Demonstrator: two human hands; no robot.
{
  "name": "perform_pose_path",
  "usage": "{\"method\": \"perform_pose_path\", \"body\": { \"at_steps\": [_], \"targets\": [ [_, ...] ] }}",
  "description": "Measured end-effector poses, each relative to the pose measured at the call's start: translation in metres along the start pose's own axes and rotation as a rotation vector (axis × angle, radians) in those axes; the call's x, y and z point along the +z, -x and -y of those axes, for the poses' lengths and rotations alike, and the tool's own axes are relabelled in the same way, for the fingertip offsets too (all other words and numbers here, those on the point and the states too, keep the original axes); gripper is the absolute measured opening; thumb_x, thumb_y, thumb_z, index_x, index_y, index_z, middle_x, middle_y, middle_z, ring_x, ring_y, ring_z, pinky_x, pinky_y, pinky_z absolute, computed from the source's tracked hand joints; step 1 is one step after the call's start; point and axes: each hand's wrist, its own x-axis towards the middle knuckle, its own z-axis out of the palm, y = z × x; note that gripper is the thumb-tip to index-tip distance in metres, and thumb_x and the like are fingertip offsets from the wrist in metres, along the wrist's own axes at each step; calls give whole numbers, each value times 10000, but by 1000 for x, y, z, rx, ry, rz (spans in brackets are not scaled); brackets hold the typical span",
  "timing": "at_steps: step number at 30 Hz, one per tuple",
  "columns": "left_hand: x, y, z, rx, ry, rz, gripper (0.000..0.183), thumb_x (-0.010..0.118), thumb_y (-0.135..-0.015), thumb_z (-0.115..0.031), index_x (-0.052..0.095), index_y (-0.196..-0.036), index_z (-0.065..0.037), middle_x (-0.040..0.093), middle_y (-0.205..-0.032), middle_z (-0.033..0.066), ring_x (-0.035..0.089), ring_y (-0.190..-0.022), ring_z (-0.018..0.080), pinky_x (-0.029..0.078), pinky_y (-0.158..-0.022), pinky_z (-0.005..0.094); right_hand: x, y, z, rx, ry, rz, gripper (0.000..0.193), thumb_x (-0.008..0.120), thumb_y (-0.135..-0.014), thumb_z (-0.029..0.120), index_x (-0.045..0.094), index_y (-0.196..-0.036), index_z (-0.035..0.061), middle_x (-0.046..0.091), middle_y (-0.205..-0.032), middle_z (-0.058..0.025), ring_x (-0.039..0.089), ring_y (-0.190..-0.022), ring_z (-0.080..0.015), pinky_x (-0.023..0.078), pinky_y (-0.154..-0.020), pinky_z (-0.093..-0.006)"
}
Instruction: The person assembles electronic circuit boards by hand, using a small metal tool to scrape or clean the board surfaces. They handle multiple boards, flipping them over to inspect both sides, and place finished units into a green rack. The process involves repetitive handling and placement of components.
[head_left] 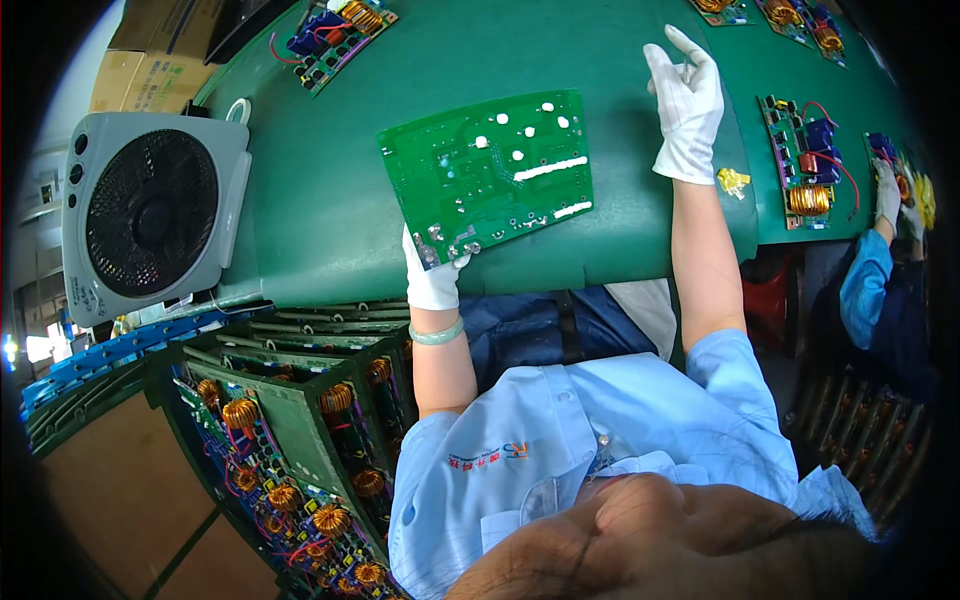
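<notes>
A green circuit board (480,185) is held up over the green bench mat, its solder side facing up. White blobs and two white strips of what looks like sealant mark that face. My left hand (432,282), in a white glove, grips the board at its lower left corner; part of those fingers is hidden beneath it. To the right of the board, my gloved right hand (690,115) is raised over the mat and touches nothing. Its fingers are partly bent and apart, with nothing visible in them.
A grey box fan (150,210) stands at left. Assembled boards with copper coils lie at the far edge (335,40) and at right (808,165). A small yellow scrap (733,182) is near my right wrist. Racks of boards (290,480) stand below left. A co-worker's gloved hand (886,190) works far right.
</notes>
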Motion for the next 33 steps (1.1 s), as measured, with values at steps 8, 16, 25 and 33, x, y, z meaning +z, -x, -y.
{"method": "perform_pose_path", "body": {
  "at_steps": [8,16,25,33],
  "targets": [
    [15,35,-41,509,-72,-253,395,503,-1035,-293,586,-1289,-3,678,-1180,144,676,-987,249,577,-827,372,3,-12,-43,-266,269,30,641,824,-858,274,566,-1425,122,744,-1077,-64,680,-926,-169,530,-869,-333],
    [30,64,-56,979,-1025,-521,323,844,-804,-64,688,-1080,-8,731,-986,105,704,-838,162,584,-777,306,15,-6,-34,-121,211,240,437,755,-924,210,656,-1334,93,751,-1103,-68,691,-1045,-139,520,-959,-296],
    [59,75,-5,894,-1444,-163,693,863,-731,-303,589,-1321,-64,574,-1271,223,584,-1117,405,504,-942,471,11,-16,-68,-17,407,558,423,729,-961,236,658,-1343,69,714,-1232,-78,651,-1107,-136,473,-1002,-271],
    [35,67,45,951,-1548,70,685,895,-661,-274,659,-1279,-97,346,-1579,221,398,-1379,515,468,-1034,537,14,-5,-50,-173,661,629,430,715,-953,347,694,-1302,97,721,-1262,-80,672,-1162,-207,487,-1013,-314]
  ]
}}
